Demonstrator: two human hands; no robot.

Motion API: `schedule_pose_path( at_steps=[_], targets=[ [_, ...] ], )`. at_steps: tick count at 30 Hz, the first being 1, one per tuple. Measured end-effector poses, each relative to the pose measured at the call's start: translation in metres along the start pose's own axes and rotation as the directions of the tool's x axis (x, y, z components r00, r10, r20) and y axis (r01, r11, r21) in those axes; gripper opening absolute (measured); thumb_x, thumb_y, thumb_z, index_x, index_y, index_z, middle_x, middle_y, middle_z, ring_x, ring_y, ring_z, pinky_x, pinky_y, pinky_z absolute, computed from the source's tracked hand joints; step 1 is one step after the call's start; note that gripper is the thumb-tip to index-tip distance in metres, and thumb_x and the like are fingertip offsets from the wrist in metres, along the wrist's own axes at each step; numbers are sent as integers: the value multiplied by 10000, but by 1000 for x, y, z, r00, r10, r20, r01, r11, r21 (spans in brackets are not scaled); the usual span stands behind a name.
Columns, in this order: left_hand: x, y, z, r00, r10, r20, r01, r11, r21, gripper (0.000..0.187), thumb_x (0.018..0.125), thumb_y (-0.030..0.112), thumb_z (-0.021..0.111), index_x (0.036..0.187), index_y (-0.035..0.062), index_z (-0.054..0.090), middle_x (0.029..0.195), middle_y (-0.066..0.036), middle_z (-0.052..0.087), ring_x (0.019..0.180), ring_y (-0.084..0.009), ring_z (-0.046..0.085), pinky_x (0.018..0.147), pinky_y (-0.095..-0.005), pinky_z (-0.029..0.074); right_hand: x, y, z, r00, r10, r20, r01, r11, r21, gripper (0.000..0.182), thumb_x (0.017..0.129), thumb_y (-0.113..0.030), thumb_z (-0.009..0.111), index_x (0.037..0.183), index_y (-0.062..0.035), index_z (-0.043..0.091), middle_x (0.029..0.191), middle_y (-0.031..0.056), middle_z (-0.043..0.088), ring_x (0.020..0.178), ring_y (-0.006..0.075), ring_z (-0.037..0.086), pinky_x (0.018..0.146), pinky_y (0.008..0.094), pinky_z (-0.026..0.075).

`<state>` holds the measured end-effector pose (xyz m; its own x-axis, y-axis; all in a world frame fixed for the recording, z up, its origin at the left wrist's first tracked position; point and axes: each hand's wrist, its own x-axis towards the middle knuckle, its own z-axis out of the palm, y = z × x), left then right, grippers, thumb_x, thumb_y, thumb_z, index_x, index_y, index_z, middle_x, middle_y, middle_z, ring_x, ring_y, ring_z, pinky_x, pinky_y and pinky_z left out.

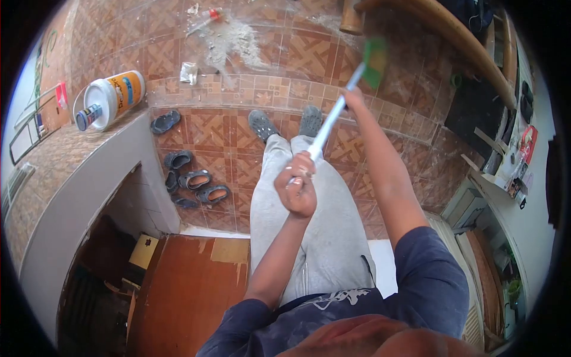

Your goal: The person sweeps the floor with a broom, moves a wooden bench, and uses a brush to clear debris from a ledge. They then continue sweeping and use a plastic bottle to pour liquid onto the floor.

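Both my hands grip a broom with a pale handle and a green head, which is smeared by motion. Near the handle's close end, my left hand is wrapped round it in front of my thighs. Farther up, my right hand closes on the handle just short of the green head. The head is over the tiled floor, to the right of a pile of pale debris. A clear bottle-like piece with a red end lies at that pile, and a small whitish packet is below it.
A white and orange bucket lies on the ledge at left, beside a small can. Several dark shoes stand on the floor below. Curved wooden furniture arches across the upper right. A brown wooden board is at lower left.
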<state>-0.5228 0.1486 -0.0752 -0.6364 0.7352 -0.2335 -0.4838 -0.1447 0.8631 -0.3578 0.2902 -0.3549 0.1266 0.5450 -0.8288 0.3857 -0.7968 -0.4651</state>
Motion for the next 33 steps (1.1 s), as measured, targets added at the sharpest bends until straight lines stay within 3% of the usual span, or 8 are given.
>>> schedule_pose_path(
  at_steps=[7, 10, 16, 18, 23, 26, 29, 33],
  targets=[
    [15, 68, -22, 948, 239, 208, -307, 859, 411, 179, 729, 196, 370, 595, 77, 365, 589, -84, 410, 619, -213, 425, 806, -440, 387, -42, -129, 151, 922, -164, 351, 166, 986, 25, 376, 786, -85, 552, 1111, 18, 393, 808, 134, 553, 650, 229, 583, 455, 365, 505],
    [16, 105, -25, 932, 351, 93, -345, 776, 528, 244, 769, 239, 367, 582, 82, 351, 576, -71, 405, 604, -206, 424, 802, -439, 389, -103, -182, 183, 845, -211, 492, 154, 976, 154, 374, 793, -93, 541, 1118, 18, 391, 821, 142, 538, 636, 210, 571, 425, 354, 489],
    [18, 213, -36, 930, 330, 163, -364, 892, 269, 324, 801, 347, 406, 564, 137, 337, 525, 6, 365, 519, -136, 356, 720, -363, 321, -188, -169, 190, 879, -451, 157, 357, 839, 410, 337, 798, -91, 542, 1093, -6, 402, 791, 88, 498, 671, 156, 533, 516, 321, 472],
    [26, 232, -46, 967, 163, 194, -198, 964, 178, 326, 783, 357, 438, 554, 156, 320, 491, 25, 330, 478, -115, 304, 690, -340, 279, -209, -153, 172, 962, -230, 150, 127, 855, 503, 307, 808, -110, 545, 1069, -7, 420, 789, 84, 488, 683, 160, 533, 513, 324, 466],
    [96, 206, -107, 994, 11, 105, -2, 997, -81, 368, 781, 354, 452, 526, 128, 312, 466, 17, 315, 449, -135, 303, 662, -354, 290, -193, -101, 166, 998, -68, -17, 70, 975, 212, 172, 822, -135, 538, 927, -20, 465, 730, 90, 490, 548, 153, 497, 394, 288, 370],
    [136, 199, -137, 971, -41, 235, 54, 997, -50, 400, 765, 329, 498, 483, 89, 346, 460, -8, 379, 423, -157, 346, 596, -343, 303, -157, -88, 206, 949, 194, 249, -201, 979, 4, 182, 825, -190, 548, 767, -41, 461, 496, 31, 416, 383, 142, 428, 330, 287, 295],
    [168, 236, -166, 935, 43, 351, -117, 975, 191, 381, 753, 299, 513, 504, 57, 358, 449, -28, 359, 425, -159, 349, 586, -347, 290, -150, -122, 297, 950, -32, 310, 74, 990, -124, 225, 815, -229, 556, 769, -29, 464, 486, 55, 430, 344, 156, 399, 303, 307, 308],
    [234, 287, -238, 940, 131, 316, -201, 959, 199, 364, 732, 298, 518, 502, 53, 380, 445, -34, 373, 415, -159, 354, 562, -343, 292, -125, -180, 442, 922, -1, 388, 19, 999, -41, 277, 790, -175, 577, 937, 39, 480, 682, 114, 529, 534, 182, 521, 414, 333, 443]
  ],
)
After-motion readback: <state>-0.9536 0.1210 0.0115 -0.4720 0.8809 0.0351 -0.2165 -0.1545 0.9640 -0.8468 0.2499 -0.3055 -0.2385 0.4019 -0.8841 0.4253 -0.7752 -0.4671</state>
